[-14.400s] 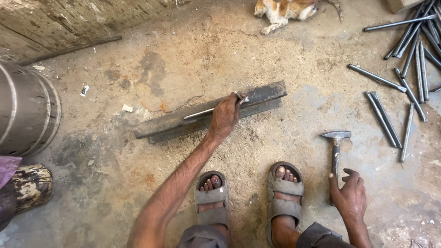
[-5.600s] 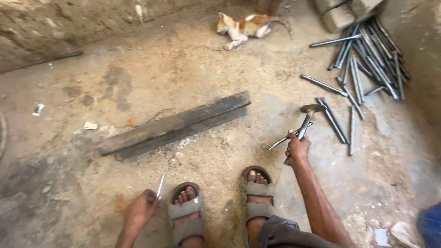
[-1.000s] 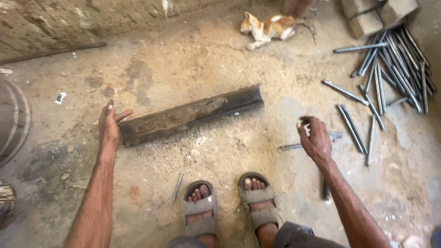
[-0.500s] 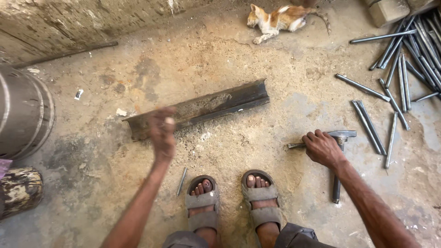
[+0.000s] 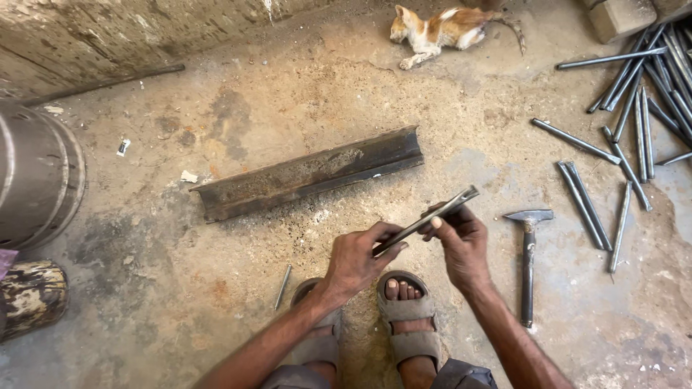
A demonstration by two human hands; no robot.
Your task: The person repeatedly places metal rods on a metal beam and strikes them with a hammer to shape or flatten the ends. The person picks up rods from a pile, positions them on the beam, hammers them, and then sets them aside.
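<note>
Both of my hands hold one short metal rod (image 5: 427,220) above my sandalled feet (image 5: 407,317). My left hand (image 5: 358,259) grips its lower left end and my right hand (image 5: 458,238) its middle, the far end pointing up and right. Just beyond the hands a long rusty angle iron (image 5: 310,173) lies flat on the concrete floor. A hammer (image 5: 528,259) rests on the floor to the right of my right hand, head away from me. A thin nail-like rod (image 5: 282,287) lies by my left foot.
Several metal rods (image 5: 634,115) are scattered and piled at the right. A cat (image 5: 443,27) lies at the top by the wall. A metal drum (image 5: 32,176) and a wooden log (image 5: 32,295) sit at the left. A concrete block (image 5: 613,14) is at the top right.
My right hand has lifted the rod off the floor beside the hammer. My left hand came back from the angle iron and joined it on the rod.
</note>
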